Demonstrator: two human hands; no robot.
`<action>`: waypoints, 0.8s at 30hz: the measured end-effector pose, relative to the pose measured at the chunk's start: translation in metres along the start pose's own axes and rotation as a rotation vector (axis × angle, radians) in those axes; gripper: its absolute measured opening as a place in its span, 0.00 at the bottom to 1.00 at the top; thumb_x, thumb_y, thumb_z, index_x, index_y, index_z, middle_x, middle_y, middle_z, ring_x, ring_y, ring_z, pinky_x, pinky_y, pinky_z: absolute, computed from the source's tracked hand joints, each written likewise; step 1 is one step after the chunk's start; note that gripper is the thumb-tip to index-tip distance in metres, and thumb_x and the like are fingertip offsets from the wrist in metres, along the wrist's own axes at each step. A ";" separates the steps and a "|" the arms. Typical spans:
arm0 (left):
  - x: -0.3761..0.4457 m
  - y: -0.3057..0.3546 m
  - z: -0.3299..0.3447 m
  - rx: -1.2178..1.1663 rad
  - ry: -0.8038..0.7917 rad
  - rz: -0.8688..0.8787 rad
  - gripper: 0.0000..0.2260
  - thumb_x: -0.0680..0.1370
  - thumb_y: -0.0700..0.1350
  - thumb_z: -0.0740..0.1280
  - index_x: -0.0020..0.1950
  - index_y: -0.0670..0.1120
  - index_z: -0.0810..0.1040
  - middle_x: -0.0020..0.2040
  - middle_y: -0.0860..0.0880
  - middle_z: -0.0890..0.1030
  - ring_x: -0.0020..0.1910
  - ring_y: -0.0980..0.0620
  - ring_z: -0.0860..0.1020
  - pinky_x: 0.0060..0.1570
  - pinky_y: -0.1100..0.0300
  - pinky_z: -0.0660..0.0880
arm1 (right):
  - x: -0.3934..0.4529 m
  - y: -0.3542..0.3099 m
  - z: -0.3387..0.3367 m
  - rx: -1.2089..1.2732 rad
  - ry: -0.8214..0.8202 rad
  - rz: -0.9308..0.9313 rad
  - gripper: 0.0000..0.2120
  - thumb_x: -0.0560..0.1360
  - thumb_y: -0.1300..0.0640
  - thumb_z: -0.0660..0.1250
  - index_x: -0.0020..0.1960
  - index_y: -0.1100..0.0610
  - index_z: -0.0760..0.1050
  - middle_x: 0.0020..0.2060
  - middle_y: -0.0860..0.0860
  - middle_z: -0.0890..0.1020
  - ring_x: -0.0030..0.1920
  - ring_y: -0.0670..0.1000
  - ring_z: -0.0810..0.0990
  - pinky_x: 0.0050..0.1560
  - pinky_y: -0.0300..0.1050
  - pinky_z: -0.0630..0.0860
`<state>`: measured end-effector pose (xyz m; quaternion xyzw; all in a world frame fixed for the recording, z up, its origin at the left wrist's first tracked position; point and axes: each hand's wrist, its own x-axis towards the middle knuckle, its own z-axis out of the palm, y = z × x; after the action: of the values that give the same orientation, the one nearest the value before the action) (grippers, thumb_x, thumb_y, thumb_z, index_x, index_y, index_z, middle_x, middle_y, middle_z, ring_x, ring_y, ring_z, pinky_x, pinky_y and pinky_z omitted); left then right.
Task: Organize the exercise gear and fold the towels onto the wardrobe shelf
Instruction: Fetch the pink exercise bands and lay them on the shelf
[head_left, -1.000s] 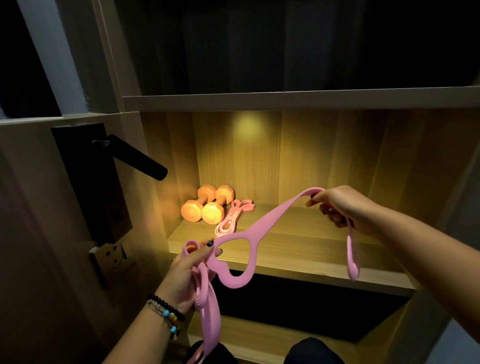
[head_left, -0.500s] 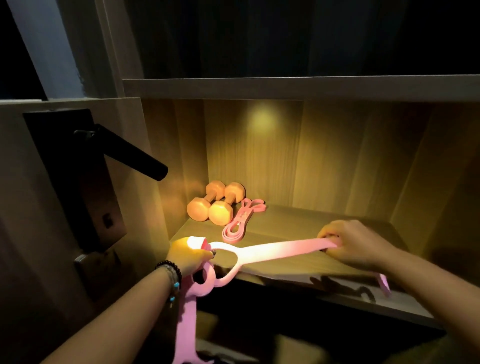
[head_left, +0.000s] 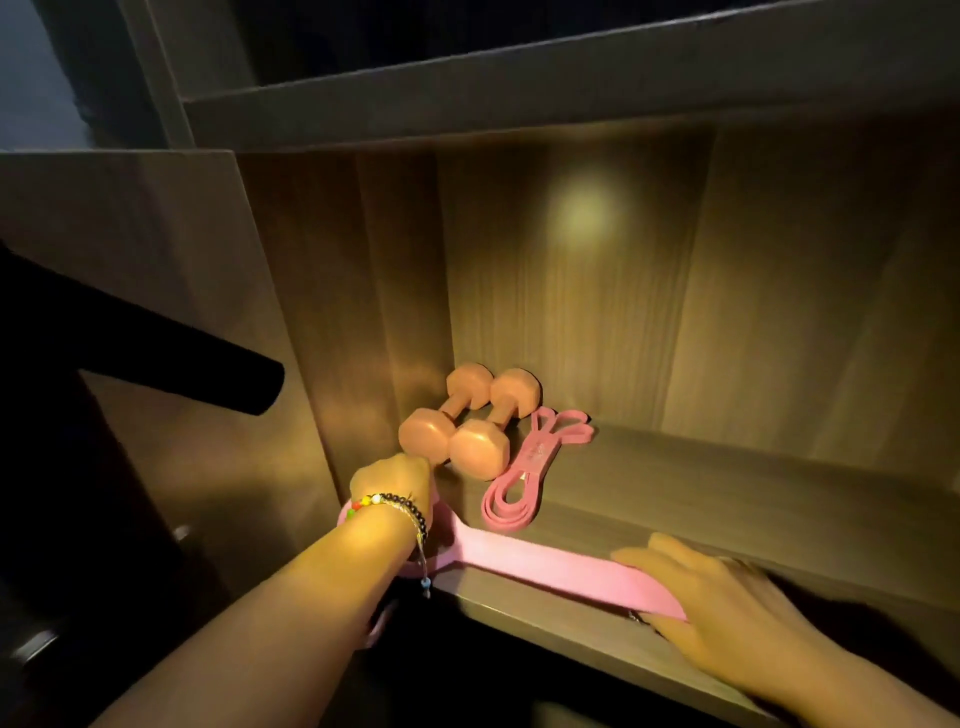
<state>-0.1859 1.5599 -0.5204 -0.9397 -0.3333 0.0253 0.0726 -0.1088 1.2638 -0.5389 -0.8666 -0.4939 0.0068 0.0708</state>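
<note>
A pink stretch band (head_left: 550, 569) lies along the front edge of the wardrobe shelf (head_left: 727, 499). The right hand (head_left: 727, 597) presses it flat with straight fingers; the left hand (head_left: 392, 486) curls around its looped end. Behind lie two dumbbells (head_left: 467, 421) and a coiled pink band (head_left: 524, 478).

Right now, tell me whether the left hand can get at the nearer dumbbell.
Probably yes: the left hand sits just in front of the nearer dumbbell, nothing between, though it grips the pink stretch band.
</note>
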 end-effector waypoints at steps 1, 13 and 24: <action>0.005 -0.001 0.000 0.018 0.016 0.002 0.13 0.79 0.45 0.60 0.61 0.48 0.77 0.59 0.47 0.80 0.58 0.44 0.79 0.45 0.56 0.70 | 0.004 0.000 0.005 0.026 0.017 0.006 0.24 0.78 0.44 0.60 0.72 0.36 0.57 0.60 0.37 0.66 0.56 0.43 0.75 0.47 0.35 0.66; -0.011 -0.007 0.018 0.011 0.146 0.146 0.17 0.74 0.44 0.63 0.63 0.49 0.69 0.57 0.47 0.77 0.53 0.41 0.80 0.39 0.55 0.68 | 0.038 -0.014 0.046 -0.010 -0.040 0.026 0.23 0.81 0.44 0.52 0.75 0.42 0.53 0.58 0.45 0.63 0.42 0.49 0.68 0.43 0.45 0.65; -0.045 -0.025 0.048 0.095 0.169 0.288 0.15 0.78 0.43 0.60 0.64 0.48 0.72 0.54 0.45 0.79 0.48 0.42 0.81 0.37 0.58 0.65 | 0.031 -0.016 0.051 0.057 0.166 0.022 0.17 0.71 0.59 0.71 0.56 0.43 0.75 0.43 0.41 0.68 0.32 0.46 0.67 0.30 0.42 0.67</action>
<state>-0.2409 1.5567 -0.5636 -0.9720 -0.1866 -0.0279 0.1401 -0.1108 1.3038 -0.5860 -0.8673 -0.4762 -0.0499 0.1362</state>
